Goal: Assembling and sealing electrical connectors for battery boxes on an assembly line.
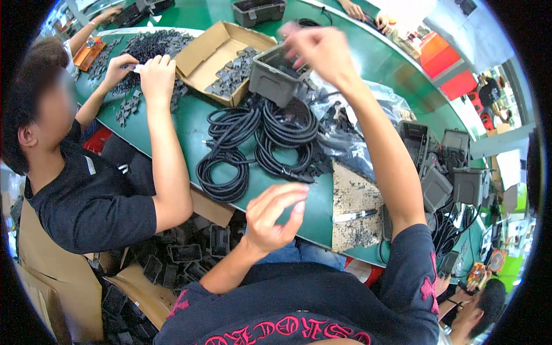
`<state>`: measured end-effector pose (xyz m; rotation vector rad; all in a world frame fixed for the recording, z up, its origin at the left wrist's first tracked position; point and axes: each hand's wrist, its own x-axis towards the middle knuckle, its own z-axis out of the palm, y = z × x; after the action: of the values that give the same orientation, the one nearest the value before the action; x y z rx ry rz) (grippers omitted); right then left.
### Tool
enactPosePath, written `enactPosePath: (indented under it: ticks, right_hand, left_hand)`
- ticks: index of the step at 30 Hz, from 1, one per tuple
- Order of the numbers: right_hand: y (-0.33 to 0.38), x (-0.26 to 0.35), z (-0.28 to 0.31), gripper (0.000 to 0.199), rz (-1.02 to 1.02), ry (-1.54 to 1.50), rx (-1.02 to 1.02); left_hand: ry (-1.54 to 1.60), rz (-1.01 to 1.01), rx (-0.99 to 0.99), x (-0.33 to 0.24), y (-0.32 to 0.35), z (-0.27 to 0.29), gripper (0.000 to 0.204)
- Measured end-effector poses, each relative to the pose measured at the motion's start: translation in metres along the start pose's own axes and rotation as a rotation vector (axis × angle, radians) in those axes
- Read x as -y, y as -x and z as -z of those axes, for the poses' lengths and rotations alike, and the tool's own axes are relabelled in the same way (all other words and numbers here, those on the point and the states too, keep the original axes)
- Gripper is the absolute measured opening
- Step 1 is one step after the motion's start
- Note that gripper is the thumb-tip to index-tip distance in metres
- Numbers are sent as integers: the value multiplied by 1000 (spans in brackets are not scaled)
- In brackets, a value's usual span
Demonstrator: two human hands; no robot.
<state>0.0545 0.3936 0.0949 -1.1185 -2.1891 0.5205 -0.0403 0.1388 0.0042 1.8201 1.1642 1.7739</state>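
My left hand (269,221) hovers over the near edge of the green table (310,215), its fingers curved, thumb apart, nothing in it. My right hand (323,53) reaches far forward above a dark grey plastic box (271,81). Motion blurs its fingers, so I cannot tell if they hold anything. Between my hands lie several coils of black corrugated cable (287,129). A clear plastic bag (351,135) with small black parts sits right of the coils. Nearer me is a worn cardboard sheet (353,210) with a thin pen-like tool (355,216) on it.
An open cardboard box (201,54) holds small grey pieces; more black parts (155,49) are heaped behind it. At my left a co-worker (98,184) handles a small light-coloured piece. Several grey boxes (454,172) stand at right. Below the table, a carton (141,293) adjoins many black boxes.
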Motion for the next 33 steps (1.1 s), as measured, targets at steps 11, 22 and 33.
enactPosePath:
  ticks: [11, 22, 33]
  right_hand:
    - [-103, -228, -48, 55, -150, 716, 25]
    - [143, -17, 94, 28, -72, -889, -631]
    - [510, 134, 14, 39, -534, -1529, -466]
  left_hand:
    - [41, 183, 80, -20, 21, 16, 7]
    - [1179, 1067, 208, 6, -69, -114, 92]
    - [1078, 568, -49, -79, -41, -15, 36]
